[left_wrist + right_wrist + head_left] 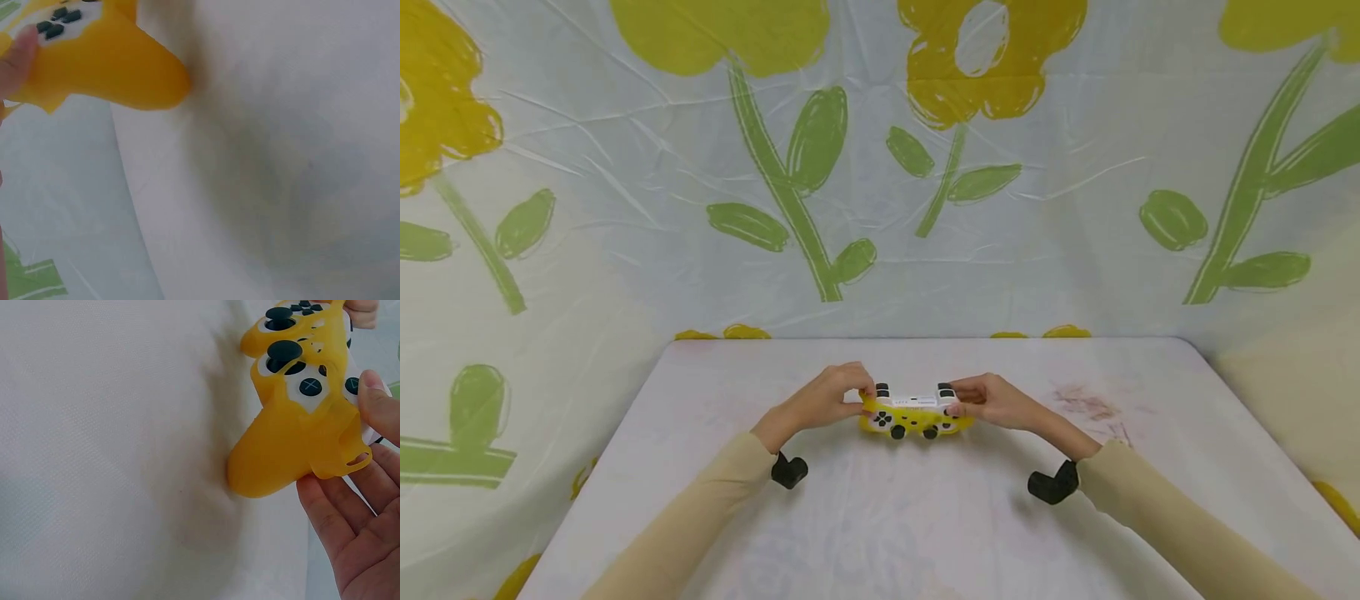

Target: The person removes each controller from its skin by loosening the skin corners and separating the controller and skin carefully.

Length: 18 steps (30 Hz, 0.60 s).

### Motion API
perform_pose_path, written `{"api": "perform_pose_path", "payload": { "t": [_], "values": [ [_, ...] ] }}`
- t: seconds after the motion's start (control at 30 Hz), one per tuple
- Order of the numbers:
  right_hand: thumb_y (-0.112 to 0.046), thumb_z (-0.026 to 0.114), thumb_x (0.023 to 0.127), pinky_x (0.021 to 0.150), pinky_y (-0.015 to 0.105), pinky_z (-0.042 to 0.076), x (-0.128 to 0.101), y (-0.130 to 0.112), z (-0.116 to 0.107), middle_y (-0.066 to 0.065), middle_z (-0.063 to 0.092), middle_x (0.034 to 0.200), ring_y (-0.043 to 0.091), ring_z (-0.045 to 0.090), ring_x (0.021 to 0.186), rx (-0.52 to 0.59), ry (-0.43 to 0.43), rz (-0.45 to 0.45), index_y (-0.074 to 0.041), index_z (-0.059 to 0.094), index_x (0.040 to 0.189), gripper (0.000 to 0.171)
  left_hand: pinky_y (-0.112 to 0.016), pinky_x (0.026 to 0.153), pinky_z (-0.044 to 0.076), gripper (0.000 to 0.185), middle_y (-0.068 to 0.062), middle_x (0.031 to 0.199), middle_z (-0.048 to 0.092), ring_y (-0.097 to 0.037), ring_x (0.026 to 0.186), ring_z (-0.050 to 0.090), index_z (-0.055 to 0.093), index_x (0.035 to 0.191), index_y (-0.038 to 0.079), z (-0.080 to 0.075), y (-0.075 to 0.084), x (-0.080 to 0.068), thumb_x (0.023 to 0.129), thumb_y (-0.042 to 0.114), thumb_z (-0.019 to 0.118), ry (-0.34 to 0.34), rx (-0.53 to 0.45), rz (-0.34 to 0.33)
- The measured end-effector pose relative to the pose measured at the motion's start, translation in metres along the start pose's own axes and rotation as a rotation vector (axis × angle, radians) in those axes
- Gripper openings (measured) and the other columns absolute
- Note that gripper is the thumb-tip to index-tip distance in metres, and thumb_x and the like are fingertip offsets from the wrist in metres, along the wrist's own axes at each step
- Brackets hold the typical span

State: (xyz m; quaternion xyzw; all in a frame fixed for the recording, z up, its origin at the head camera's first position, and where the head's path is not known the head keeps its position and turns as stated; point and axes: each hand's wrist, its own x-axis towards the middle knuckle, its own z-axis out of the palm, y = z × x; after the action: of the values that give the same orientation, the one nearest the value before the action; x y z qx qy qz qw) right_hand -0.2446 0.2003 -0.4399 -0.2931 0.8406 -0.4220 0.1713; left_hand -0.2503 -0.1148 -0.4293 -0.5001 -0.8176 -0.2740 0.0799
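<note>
While the left hand (823, 400) pinched the one yellow gamepad (916, 412) at its 9 o'clock end, the right hand (992, 400) gripped the 3 o'clock end, thumb on top, fingers curled beneath. It sat mid-table (925, 517), grips touching the surface; two hands, one gamepad.

I see the game controller (916, 412) wearing a soft yellow skin (294, 444) that looks like matt silicone, smooth and slightly rubbery, loose at one torn-looking edge. Beneath it shows white hard plastic, with black buttons (310, 386) and thumbsticks (284, 350) of duller plastic. The table (880, 517) has a white cloth cover, finely woven and matt. The backdrop (880, 167) I read as thin, creased, faintly shiny fabric, printed with flowers.
</note>
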Motion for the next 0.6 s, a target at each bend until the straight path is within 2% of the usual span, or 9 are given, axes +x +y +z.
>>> {"api": "perform_pose_path", "payload": {
  "t": [0.07,0.2,0.3,0.37,0.47,0.6],
  "values": [
    [-0.024,0.062,0.094,0.088,0.034,0.055,0.002,-0.001,-0.001,0.024,0.064,0.121,0.031,0.065,0.109,-0.009,-0.007,0.003,0.011,0.049,0.133,0.055,-0.023,0.076,0.050,0.017,0.002,0.085,0.064,-0.010,0.083,0.054,0.065,0.085,0.012,0.000,-0.002,-0.003,0.078,0.016,0.079,-0.003,0.018,-0.009],
    [-0.027,0.062,0.094,0.090,0.040,0.053,0.003,-0.004,-0.003,0.027,0.061,0.123,0.036,0.063,0.113,-0.026,-0.005,0.021,0.015,0.045,0.133,0.060,-0.026,0.079,0.050,0.036,0.002,0.087,0.062,-0.013,0.085,0.054,0.063,0.090,0.011,0.001,-0.004,-0.006,0.066,0.021,0.088,-0.017,0.016,-0.027],
    [-0.028,0.062,0.093,0.090,0.040,0.053,0.003,-0.005,-0.003,0.028,0.061,0.124,0.036,0.063,0.112,-0.028,-0.002,0.032,0.015,0.045,0.133,0.061,-0.028,0.082,0.050,0.049,0.002,0.090,0.062,-0.014,0.087,0.054,0.062,0.095,0.010,0.002,-0.005,-0.007,0.058,0.022,0.092,-0.033,0.061,-0.024],
    [-0.026,0.062,0.094,0.089,0.039,0.054,0.004,-0.004,-0.003,0.027,0.062,0.123,0.034,0.064,0.111,-0.020,-0.002,0.030,0.014,0.046,0.133,0.059,-0.027,0.085,0.050,0.050,0.002,0.093,0.063,-0.011,0.089,0.054,0.062,0.096,0.010,0.003,-0.006,-0.007,0.058,0.022,0.092,-0.042,0.115,-0.020],
    [-0.025,0.062,0.094,0.089,0.038,0.054,0.005,-0.004,-0.003,0.026,0.063,0.122,0.033,0.065,0.110,-0.018,0.002,0.030,0.013,0.047,0.133,0.057,-0.026,0.085,0.051,0.046,0.001,0.092,0.063,-0.011,0.087,0.055,0.063,0.094,0.010,0.006,-0.007,-0.007,0.060,0.021,0.091,-0.015,0.172,-0.003],
    [-0.026,0.063,0.093,0.089,0.038,0.054,0.006,-0.004,-0.003,0.026,0.063,0.121,0.032,0.065,0.109,-0.022,0.003,0.030,0.014,0.047,0.132,0.058,-0.022,0.078,0.051,0.039,0.002,0.086,0.061,-0.010,0.082,0.053,0.062,0.088,0.011,0.010,-0.009,-0.010,0.063,0.021,0.089,0.035,0.209,0.011]
  ]
}}
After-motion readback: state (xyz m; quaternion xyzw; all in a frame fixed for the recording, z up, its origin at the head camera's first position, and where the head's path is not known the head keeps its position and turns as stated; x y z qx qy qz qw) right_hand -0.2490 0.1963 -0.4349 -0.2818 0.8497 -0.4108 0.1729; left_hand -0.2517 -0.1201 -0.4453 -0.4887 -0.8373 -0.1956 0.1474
